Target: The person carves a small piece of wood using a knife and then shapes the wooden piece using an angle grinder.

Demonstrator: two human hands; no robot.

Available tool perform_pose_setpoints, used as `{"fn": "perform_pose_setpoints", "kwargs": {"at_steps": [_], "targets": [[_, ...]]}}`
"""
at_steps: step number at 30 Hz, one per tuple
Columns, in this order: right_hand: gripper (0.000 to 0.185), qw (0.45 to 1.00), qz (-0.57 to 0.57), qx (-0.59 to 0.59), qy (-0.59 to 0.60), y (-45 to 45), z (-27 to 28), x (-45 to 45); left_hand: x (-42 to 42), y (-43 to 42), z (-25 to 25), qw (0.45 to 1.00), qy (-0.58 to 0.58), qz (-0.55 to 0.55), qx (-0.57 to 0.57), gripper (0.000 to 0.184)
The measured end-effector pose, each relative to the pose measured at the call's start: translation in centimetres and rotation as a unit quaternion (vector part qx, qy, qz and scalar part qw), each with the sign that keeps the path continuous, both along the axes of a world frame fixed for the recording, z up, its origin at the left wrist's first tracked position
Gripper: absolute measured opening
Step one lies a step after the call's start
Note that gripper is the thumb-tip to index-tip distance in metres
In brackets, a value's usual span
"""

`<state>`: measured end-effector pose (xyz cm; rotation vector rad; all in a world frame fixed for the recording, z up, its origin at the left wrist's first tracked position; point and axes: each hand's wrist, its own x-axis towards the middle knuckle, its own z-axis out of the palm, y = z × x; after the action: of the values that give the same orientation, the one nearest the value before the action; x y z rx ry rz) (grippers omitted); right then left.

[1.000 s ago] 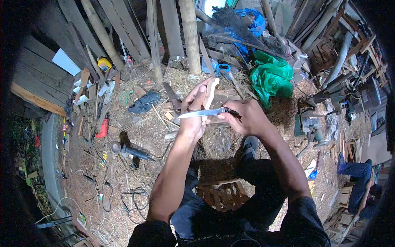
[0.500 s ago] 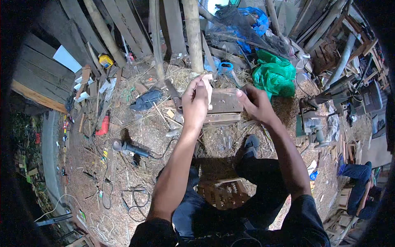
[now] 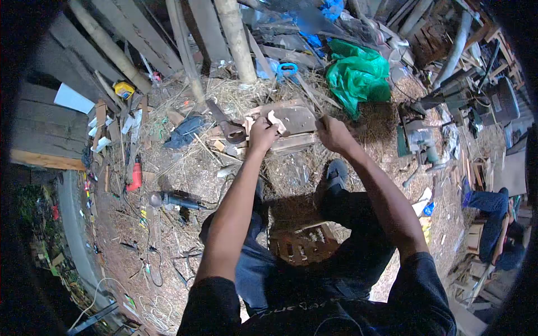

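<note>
My left hand (image 3: pixel 261 136) is closed around a small, pale, irregularly cut piece of wood (image 3: pixel 275 121). It rests low over a wooden block (image 3: pixel 298 121), whose top is flat and worn. At the block's right end, my right hand (image 3: pixel 335 135) has its fingers curled in; whatever they grip, if anything, is hidden. Left of the block lies a dark, rusty metal tool (image 3: pixel 231 130) with a long flat arm, close to my left wrist.
A red power drill (image 3: pixel 134 176) and an angle grinder (image 3: pixel 175 200) lie left on the shavings-covered ground. Green plastic sheeting (image 3: pixel 358 73) is heaped behind. A machine with a vise-like part (image 3: pixel 428 151) stands right. Another person's leg (image 3: pixel 486 200) shows far right.
My left hand has lowered the pale wood piece onto the block area. My right hand has curled further shut. The view has shifted, so the surroundings sit farther left and higher.
</note>
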<state>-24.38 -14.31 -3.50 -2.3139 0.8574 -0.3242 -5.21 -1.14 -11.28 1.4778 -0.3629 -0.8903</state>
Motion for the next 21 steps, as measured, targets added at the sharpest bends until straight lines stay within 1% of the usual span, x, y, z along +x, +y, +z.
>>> {"fn": "perform_pose_setpoints", "kwargs": {"at_steps": [1, 3, 4, 5, 6, 7, 8, 9, 10, 11, 12, 15, 16, 17, 19, 20, 21], "targets": [[0.026, 0.999, 0.027, -0.011, 0.014, 0.3, -0.4, 0.0, -0.4, -0.2, -0.6, 0.994, -0.089, -0.034, 0.047, 0.017], [0.025, 0.997, 0.032, 0.013, 0.072, 2.0, -1.1, 0.4, -0.8, -0.6, -2.0, 0.950, -0.263, -0.100, 0.136, 0.013], [0.024, 0.998, 0.041, 0.000, 0.038, 2.5, -3.3, 0.3, -1.0, -1.0, -3.9, 0.981, -0.131, -0.091, 0.107, 0.013], [0.023, 0.999, 0.052, -0.011, 0.003, 3.2, -5.5, 0.3, -0.9, -1.0, -5.8, 0.976, -0.145, -0.089, 0.136, 0.014], [0.021, 0.998, 0.023, 0.006, 0.060, 4.4, -4.8, 0.5, -0.9, -1.3, -5.8, 0.970, -0.159, -0.087, 0.165, 0.015], [0.018, 0.996, 0.015, 0.017, 0.083, 4.9, -5.6, 0.7, -1.0, -1.5, -5.4, 0.962, -0.174, -0.084, 0.193, 0.016], [0.017, 0.994, 0.006, 0.027, 0.105, 5.2, -6.5, 1.0, -0.3, -2.0, -7.5, 0.972, -0.107, -0.090, 0.189, 0.020], [0.017, 0.991, -0.002, 0.037, 0.126, 5.2, -7.3, 1.4, 0.1, -2.5, -8.0, 0.976, -0.108, -0.066, 0.175, 0.021], [0.016, 0.997, -0.011, 0.015, 0.072, 5.2, -8.1, 1.6, 0.2, -2.9, -8.7, 0.980, -0.109, -0.043, 0.163, 0.022], [0.016, 0.996, -0.001, 0.027, 0.081, 4.9, -8.9, 1.7, 0.2, -3.1, -9.3, 0.982, -0.109, -0.022, 0.150, 0.023], [0.016, 0.995, 0.007, 0.037, 0.088, 4.5, -8.6, 2.1, 0.3, -3.2, -9.0, 0.979, -0.142, -0.026, 0.143, 0.025], [0.019, 0.990, 0.039, 0.057, 0.125, 3.6, -7.6, 2.6, 0.0, -4.2, -7.6, 0.995, -0.005, -0.019, 0.094, 0.024], [0.020, 0.987, 0.050, 0.062, 0.139, 3.3, -7.5, 2.7, -0.3, -4.5, -7.1, 0.993, -0.002, -0.036, 0.110, 0.024], [0.021, 0.989, 0.012, 0.072, 0.130, 3.1, -7.4, 2.7, -0.6, -5.0, -6.7, 0.992, -0.013, -0.049, 0.112, 0.024], [0.024, 0.987, -0.068, 0.091, 0.117, 3.0, -6.9, 2.3, -1.4, -6.1, -7.4, 0.990, -0.029, -0.075, 0.114, 0.024], [0.025, 0.989, -0.067, 0.077, 0.104, 2.4, -7.5, 1.9, -2.1, -6.8, -7.9, 0.987, -0.076, -0.070, 0.126, 0.024], [0.026, 0.992, -0.067, 0.063, 0.091, 1.9, -8.4, 1.4, -2.6, -7.4, -8.3, 0.983, -0.099, -0.068, 0.137, 0.024]]}}
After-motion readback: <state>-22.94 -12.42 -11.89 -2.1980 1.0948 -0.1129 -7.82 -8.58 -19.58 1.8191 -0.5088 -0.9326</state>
